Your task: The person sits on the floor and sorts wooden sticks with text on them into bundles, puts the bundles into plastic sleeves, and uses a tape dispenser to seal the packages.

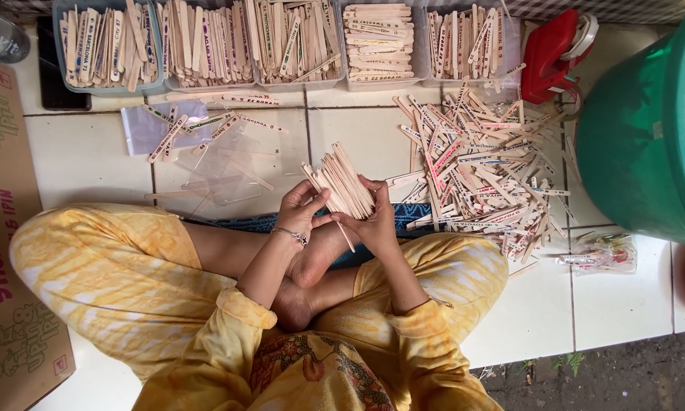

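Head view looks straight down on a person sitting cross-legged on the white tiled floor [91, 156], and both hands meet over the lap. Left hand [299, 209] has its grip closed around the lower end of a bundle of flat wooden sticks [344, 183], fanned out toward eleven o'clock; right hand [374, 217] clasps the same bundle from the other side. At two o'clock from the hands lies a loose heap of sticks [479, 167]. Trays of sorted sticks [205, 42] line up at twelve o'clock, green bucket [632, 137] at three o'clock.
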